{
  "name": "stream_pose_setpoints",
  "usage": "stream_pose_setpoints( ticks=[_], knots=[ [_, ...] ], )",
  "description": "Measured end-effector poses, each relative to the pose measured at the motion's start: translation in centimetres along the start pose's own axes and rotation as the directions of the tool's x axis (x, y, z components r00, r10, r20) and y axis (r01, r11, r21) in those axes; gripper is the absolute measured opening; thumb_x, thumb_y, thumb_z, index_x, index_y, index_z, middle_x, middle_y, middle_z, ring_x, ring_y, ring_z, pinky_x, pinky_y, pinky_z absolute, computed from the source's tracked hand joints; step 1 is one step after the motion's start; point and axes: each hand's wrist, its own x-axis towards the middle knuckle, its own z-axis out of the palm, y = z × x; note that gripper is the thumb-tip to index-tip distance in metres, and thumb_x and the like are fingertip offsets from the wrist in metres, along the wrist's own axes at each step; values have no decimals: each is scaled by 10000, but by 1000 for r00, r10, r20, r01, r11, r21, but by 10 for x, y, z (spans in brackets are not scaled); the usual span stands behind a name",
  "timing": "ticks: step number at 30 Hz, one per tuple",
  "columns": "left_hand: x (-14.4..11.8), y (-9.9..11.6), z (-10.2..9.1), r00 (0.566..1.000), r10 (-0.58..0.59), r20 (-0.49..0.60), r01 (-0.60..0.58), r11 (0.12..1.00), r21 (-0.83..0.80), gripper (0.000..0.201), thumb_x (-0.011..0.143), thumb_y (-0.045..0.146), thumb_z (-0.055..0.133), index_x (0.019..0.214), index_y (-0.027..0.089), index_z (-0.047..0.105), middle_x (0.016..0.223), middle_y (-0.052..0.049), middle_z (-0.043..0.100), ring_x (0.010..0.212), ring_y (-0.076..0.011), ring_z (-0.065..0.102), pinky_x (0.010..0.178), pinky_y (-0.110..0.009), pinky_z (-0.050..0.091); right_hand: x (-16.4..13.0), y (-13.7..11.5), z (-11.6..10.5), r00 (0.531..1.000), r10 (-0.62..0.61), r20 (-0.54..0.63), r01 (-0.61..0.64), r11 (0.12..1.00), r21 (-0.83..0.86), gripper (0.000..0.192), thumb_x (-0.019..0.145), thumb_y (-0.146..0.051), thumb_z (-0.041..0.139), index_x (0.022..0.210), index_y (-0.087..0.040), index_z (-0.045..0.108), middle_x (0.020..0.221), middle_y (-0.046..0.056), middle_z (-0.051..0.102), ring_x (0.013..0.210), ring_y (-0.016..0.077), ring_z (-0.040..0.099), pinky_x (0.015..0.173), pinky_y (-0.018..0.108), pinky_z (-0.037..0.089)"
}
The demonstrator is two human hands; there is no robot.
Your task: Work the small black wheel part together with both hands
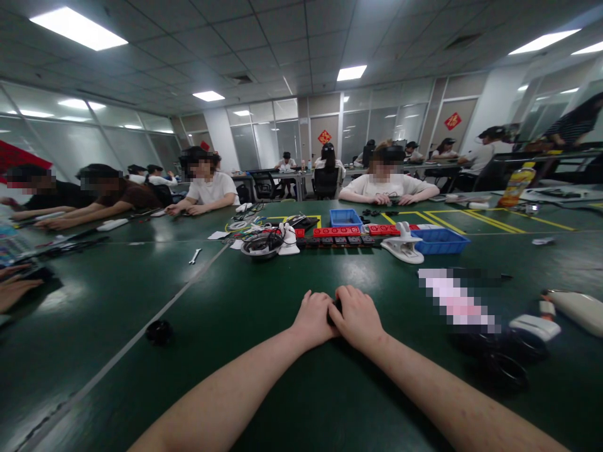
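Observation:
Close together over the dark green table (235, 389), my left hand (315, 317) and my right hand (358, 319) are both closed around one small black object (335, 309). Only a sliver of it shows between the fingers, so its kind is hidden. Off to the left lies a round black part (159, 331). Several black ring-shaped parts (506, 370) are grouped at the right, beside a white item (536, 328) and a blurred pinkish, oblong thing (456, 301).
Ahead stand a black bowl (260, 247) with cables, red power strips (336, 232), a white clamp (404, 243) and two blue bins (440, 242). A wrench (195, 256) lies left, a yellow drink bottle (517, 185) far right. Co-workers sit across and along the left.

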Motion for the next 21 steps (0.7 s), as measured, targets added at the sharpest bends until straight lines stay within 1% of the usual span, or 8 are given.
stream_pose_setpoints(
  ticks=[8,14,16,18,21],
  knots=[
    [0,1,-2,1000,-12,12,12,1000,-11,283,617,346,633,839,192,551,939,-36,562,939,-222,510,1005,-448,234,1,1,2,999,14,40,-15,999,45,120,776,-285,420,745,-179,465,755,37,513,690,158,493,622,270,327],
    [2,-3,-5,999,32,29,-30,998,-60,363,609,365,639,914,190,549,971,-41,549,967,-225,499,1010,-462,221,1,3,3,998,-53,17,50,990,132,124,784,-263,424,727,-175,491,753,37,513,710,152,486,651,261,352],
    [3,-9,-4,997,61,37,-58,995,-76,377,595,368,651,913,189,554,967,-42,546,958,-225,499,983,-435,271,1,4,2,997,-81,10,78,983,166,133,784,-258,424,737,-176,517,762,39,523,729,156,488,671,269,356],
    [5,-15,-3,994,102,42,-98,991,-93,374,588,382,657,894,187,565,954,-41,543,933,-222,501,920,-390,345,1,5,0,993,-117,10,112,972,206,135,777,-247,428,756,-177,542,774,41,537,748,162,491,692,283,358],
    [7,-23,-3,987,154,48,-147,981,-127,385,576,393,673,886,185,579,954,-37,536,908,-215,497,842,-338,397,0,6,-5,979,-206,9,195,936,292,130,726,-179,438,769,-179,560,783,38,565,770,166,497,735,308,359]
  ],
)
